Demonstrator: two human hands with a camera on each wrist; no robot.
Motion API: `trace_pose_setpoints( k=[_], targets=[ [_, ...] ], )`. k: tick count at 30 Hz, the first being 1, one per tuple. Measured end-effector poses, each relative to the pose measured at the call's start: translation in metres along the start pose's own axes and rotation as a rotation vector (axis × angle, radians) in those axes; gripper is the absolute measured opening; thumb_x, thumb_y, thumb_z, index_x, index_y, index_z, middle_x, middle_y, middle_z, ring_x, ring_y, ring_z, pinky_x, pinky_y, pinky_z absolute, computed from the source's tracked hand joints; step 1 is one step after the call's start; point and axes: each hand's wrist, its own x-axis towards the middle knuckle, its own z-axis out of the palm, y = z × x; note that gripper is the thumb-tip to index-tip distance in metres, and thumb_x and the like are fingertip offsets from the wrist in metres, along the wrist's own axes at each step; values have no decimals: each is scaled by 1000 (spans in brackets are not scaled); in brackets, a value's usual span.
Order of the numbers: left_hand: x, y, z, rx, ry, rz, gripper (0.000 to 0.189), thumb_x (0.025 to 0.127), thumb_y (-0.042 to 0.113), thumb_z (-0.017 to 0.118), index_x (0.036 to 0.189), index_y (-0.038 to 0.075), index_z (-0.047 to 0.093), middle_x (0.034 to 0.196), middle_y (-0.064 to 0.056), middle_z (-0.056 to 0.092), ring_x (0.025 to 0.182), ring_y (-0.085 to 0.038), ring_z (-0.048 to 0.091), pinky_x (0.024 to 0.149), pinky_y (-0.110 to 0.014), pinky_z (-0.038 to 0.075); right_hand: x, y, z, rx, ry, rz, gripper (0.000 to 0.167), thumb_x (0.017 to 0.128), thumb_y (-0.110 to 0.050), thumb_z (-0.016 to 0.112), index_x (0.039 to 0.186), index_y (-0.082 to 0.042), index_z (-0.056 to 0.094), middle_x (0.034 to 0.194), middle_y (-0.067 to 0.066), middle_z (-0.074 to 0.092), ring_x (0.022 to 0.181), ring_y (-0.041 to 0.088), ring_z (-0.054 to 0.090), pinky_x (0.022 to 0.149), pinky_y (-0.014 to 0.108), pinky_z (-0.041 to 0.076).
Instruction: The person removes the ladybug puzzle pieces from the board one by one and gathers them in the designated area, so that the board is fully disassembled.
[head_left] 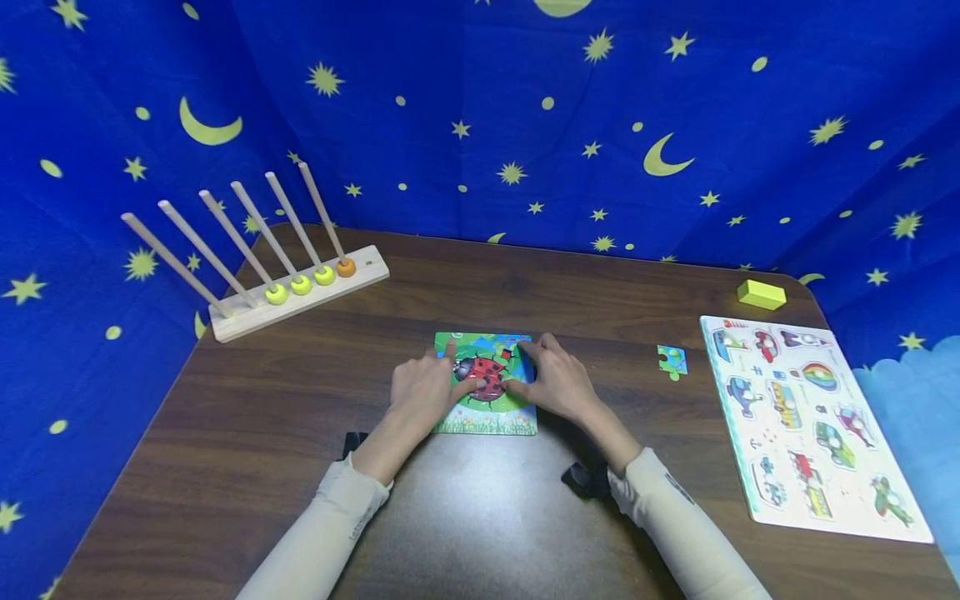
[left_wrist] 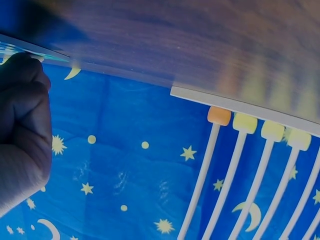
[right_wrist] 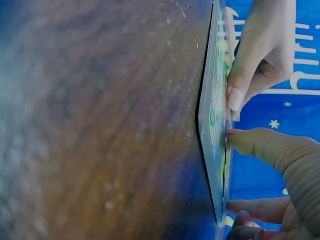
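A ladybug jigsaw puzzle (head_left: pixel 487 422) lies flat on the table in front of me, with a green and blue picture. My left hand (head_left: pixel 422 390) rests on its left side, index finger stretched towards the top and thumb pressing on the ladybug. From the right, my right hand (head_left: pixel 562 379) presses its thumb near the ladybug, with the index fingertip at the puzzle's upper right corner. Both thumbs (right_wrist: pixel 236 99) touch the picture surface side by side in the right wrist view. To the right, a loose blue puzzle piece (head_left: pixel 677 360) lies on the table.
A wooden peg rack (head_left: pixel 300 302) with yellow and orange beads stands at the back left. On the right lies a white picture board (head_left: pixel 795 417) with vehicle shapes, and behind it a yellow block (head_left: pixel 761 294). A blue starry curtain (head_left: pixel 465 125) hangs behind the table.
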Motion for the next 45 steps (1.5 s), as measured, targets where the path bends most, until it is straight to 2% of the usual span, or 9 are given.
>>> trace_pose_setpoints(
  k=[11, 16, 24, 29, 32, 35, 38, 42, 45],
  targets=[
    [-1, -1, 0, -10, -12, -7, 88, 87, 69, 59, 151, 11, 41, 113, -20, 70, 45, -9, 34, 42, -24, 29, 4, 4, 0, 21, 6, -35, 77, 76, -45, 82, 136, -2, 59, 105, 11, 54, 71, 19, 50, 59, 30, 41],
    [-1, -1, 0, -5, -10, 0, 87, 87, 69, 59, 150, 11, 42, 111, -19, 70, 46, -10, 36, 41, -25, 32, 4, 5, 0, 28, 17, -52, 78, 75, -45, 82, 135, -1, 59, 102, 10, 54, 68, 17, 48, 57, 29, 39],
    [-1, -1, 0, 1, -14, 5, 88, 87, 69, 58, 151, 11, 42, 100, -17, 70, 46, -9, 30, 41, -24, 29, 5, 8, 1, 33, 7, -65, 78, 76, -44, 81, 137, -2, 58, 102, 9, 53, 67, 17, 46, 56, 28, 36],
    [-2, 0, 0, 5, -20, -1, 88, 87, 69, 58, 151, 11, 41, 102, -17, 70, 46, -8, 31, 41, -24, 29, 5, 8, 0, 40, -17, -78, 76, 76, -42, 80, 139, -4, 58, 101, 8, 52, 66, 16, 44, 55, 27, 33],
    [-1, 0, 0, 3, -25, -4, 89, 87, 69, 57, 151, 11, 40, 93, -14, 69, 46, -8, 29, 41, -24, 28, 5, 8, -2, 44, -37, -95, 76, 76, -41, 79, 140, -7, 56, 101, 8, 51, 66, 16, 43, 54, 27, 32],
    [-1, 0, 1, 2, -27, -3, 89, 87, 70, 57, 152, 11, 40, 76, -8, 60, 46, -8, 29, 41, -24, 28, 5, 10, -4, 44, -52, -128, 73, 77, -37, 77, 141, -9, 56, 98, 7, 50, 66, 15, 41, 54, 27, 31],
    [0, 0, 1, 4, -23, 0, 89, 87, 70, 57, 151, 11, 41, 71, -7, 56, 46, -9, 28, 41, -24, 27, 5, 12, -5, 47, -62, -160, 71, 77, -33, 76, 142, -10, 56, 96, 7, 49, 66, 15, 40, 54, 27, 31],
    [-1, -1, 1, 14, -20, 4, 88, 87, 70, 57, 151, 11, 41, 78, -9, 62, 46, -9, 28, 41, -24, 27, 4, 12, -6, 50, -63, -174, 70, 77, -31, 75, 141, -11, 56, 96, 6, 49, 67, 16, 41, 53, 28, 32],
    [-1, -1, 0, 27, -19, 5, 88, 88, 70, 56, 152, 12, 40, 86, -12, 65, 45, -8, 27, 40, -23, 26, 3, 10, -5, 48, -27, -153, 66, 80, -39, 77, 137, -10, 59, 98, 6, 51, 67, 16, 43, 54, 28, 35]
  ],
)
